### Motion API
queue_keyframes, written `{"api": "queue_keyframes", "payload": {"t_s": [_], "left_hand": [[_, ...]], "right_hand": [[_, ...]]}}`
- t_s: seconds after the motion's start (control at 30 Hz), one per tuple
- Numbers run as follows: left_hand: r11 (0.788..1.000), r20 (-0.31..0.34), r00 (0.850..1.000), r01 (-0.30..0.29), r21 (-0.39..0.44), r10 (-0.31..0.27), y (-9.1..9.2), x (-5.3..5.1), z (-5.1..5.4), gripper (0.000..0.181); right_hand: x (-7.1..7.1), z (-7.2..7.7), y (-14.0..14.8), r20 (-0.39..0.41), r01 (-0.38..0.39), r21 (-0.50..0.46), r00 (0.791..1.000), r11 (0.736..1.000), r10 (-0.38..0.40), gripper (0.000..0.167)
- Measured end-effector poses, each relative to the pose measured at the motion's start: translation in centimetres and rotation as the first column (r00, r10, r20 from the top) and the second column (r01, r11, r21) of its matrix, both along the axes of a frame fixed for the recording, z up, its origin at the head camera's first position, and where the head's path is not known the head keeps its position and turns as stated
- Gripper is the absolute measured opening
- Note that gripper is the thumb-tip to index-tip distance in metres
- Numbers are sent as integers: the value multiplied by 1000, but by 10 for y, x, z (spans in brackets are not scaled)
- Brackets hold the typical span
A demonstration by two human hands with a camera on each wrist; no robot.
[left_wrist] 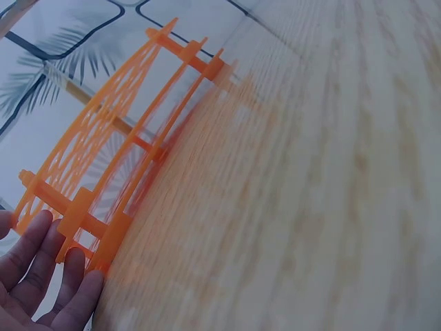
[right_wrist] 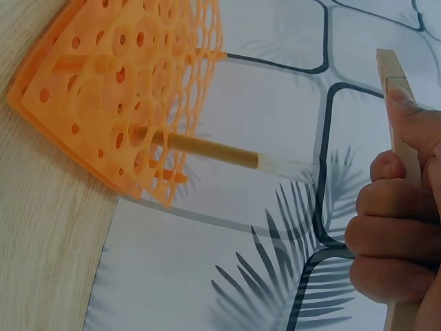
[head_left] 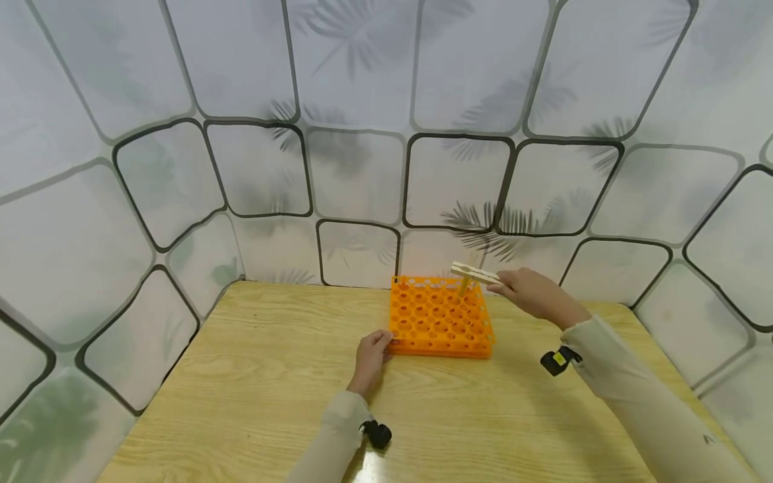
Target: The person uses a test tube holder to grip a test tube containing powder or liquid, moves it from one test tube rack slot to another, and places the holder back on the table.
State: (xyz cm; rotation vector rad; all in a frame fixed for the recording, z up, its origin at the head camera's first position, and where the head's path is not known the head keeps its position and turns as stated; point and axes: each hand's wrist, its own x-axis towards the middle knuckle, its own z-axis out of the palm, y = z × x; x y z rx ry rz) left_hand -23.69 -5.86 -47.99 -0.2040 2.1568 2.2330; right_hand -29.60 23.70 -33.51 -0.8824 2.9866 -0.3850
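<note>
An orange test tube rack (head_left: 441, 322) with rows of round holes stands on the table. At its front left corner my left hand (head_left: 370, 359) grips the edge, fingertips (left_wrist: 72, 258) against the side. One test tube (right_wrist: 213, 150) holding yellow-brown liquid, its upper end clear, stands in a hole near the rack's back right. My right hand (head_left: 531, 292) holds a wooden test tube clamp (head_left: 474, 274), thumb laid along it. From the head view the clamp's tip crosses over the tube's upper end; the right wrist view shows the two apart.
The light wooden table (head_left: 272, 376) stretches to the left and in front of the rack. Close behind the rack rises a pale curtain (head_left: 356, 174) with dark outlines and leaf prints, which also wraps round both sides.
</note>
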Motion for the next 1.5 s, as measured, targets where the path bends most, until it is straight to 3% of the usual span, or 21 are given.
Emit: {"api": "queue_keyframes", "payload": {"t_s": [0.1,0.23,0.47,0.57,0.77,0.97,1.07,1.33,1.5], "left_hand": [[1000,2,1000,-3,-5,3,1,6,8,31],[1000,-5,1000,-4,-3,4,1,8,9,30],[1000,-12,1000,-19,2,19,2,-10,-26,30],[1000,-15,1000,-21,-6,21,2,-10,-27,30],[1000,-11,1000,-8,-13,8,1,-9,-22,31],[1000,-15,1000,10,-28,-11,0,2,0,30],[999,-17,1000,11,-41,-12,1,4,4,30],[1000,-11,1000,-1,-26,0,1,-9,-21,31],[999,-29,1000,0,-33,-1,0,-13,-27,32]], "right_hand": [[4,-1,0,-4,1,3,1000,1000,-1,35],[9,-1,1,0,7,-4,1000,1000,-7,35],[16,-5,5,-8,22,-19,1000,1000,-22,34],[20,-6,7,-9,37,-43,999,998,-37,34],[27,-11,13,-15,69,-109,997,992,-71,35],[33,-17,21,-22,105,-137,994,985,-110,37],[37,-17,26,-30,121,-154,991,981,-127,38],[45,-20,47,-20,185,-149,982,971,-190,37],[49,-22,61,6,242,-184,969,952,-245,42]]}}
